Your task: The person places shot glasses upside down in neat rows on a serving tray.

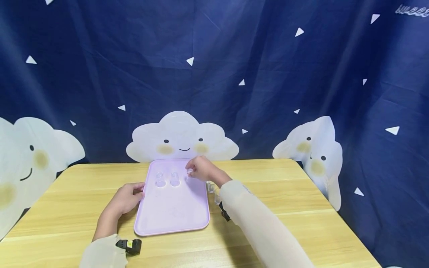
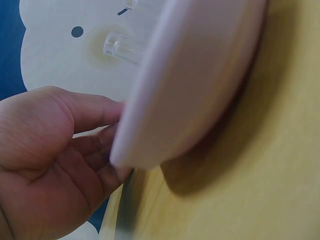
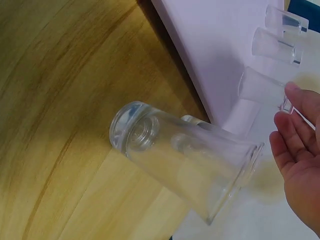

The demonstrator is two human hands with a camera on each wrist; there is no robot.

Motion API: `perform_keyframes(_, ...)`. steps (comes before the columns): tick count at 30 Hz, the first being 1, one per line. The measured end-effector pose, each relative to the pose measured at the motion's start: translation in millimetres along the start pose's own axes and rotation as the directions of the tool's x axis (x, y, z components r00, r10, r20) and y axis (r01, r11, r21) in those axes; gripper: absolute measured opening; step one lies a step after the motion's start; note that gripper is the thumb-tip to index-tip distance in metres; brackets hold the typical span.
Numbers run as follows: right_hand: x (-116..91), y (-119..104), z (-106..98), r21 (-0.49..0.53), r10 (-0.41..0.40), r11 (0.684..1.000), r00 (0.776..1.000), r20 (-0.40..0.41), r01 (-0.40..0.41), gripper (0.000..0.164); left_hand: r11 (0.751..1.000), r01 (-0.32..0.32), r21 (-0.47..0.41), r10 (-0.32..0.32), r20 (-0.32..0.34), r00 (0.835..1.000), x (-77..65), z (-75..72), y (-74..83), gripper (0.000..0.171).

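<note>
- Pinching a small transparent glass-like tumbler [image 3: 262,90] by its thick base, the right hand's [image 1: 202,168] thumb and fingertips nearly meet; the right wrist view shows it inverted at the pale lilac rectangular tray [image 1: 172,216], rim contact unclear, while the head view mostly hides it.
- Left hand [image 1: 125,199] grips the tray's edge, some fingertips hidden in the left wrist view.
- Two inverted tumblers [image 1: 175,179] look faint against lilac.
- Two upright clear glasses [image 3: 185,155] overlap beside the tray.

left sleeve [image 1: 103,254]: cream | right sleeve [image 1: 264,223]: cream, grey marking [image 1: 247,190] | left-wrist device [image 1: 134,247]: black, yellow-green patch [image 1: 130,244] | right-wrist device [image 1: 224,213]: black
</note>
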State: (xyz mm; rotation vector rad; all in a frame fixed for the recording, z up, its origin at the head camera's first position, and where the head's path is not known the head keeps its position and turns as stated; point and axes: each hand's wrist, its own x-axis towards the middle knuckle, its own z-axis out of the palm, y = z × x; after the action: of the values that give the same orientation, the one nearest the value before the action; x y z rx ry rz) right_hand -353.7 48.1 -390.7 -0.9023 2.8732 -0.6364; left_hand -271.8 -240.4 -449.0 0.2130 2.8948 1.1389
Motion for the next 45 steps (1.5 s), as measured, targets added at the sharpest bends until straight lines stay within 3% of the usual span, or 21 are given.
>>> perform_keyframes(15, -3.0, -1.8, 3.0, -0.032, 0.018, 0.999, 0.999, 0.031, -0.017, 0.029, 1.0, 0.005, -0.002, -0.005, 0.008, 1.0, 0.2, 0.7, 0.0, 0.044)
perform_keyframes(21, -8.4, -0.8, -9.5, -0.028, -0.012, 1.0, 0.998, 0.057, 0.014, 0.037, 1.0, 0.021, -0.009, -0.021, 0.009, 1.0, 1.2, 1.6, -0.3, 0.045)
perform_keyframes(26, -15.6, 3.1, -24.1, -0.014, -0.075, 0.997, 0.997, 0.026, 0.075, 0.037, 1.0, 0.022, -0.005, -0.022, 0.01, 1.0, 1.0, 1.5, -1.1, 0.045)
perform_keyframes(37, -41.2, 24.7, -44.7, -0.063, -0.131, 0.99, 0.99, -0.044, 0.128, 0.034, 1.0, 0.01, -0.004, -0.01, 0.003, 1.0, -1.6, 1.5, -1.6, 0.044)
perform_keyframes(45, -69.8, 45.9, -51.7, -0.083, -0.186, 0.98, 0.982, -0.028, 0.183, 0.034, 1.0, 0.003, 0.004, -0.003, -0.003, 1.0, 1.0, 1.6, -2.3, 0.044)
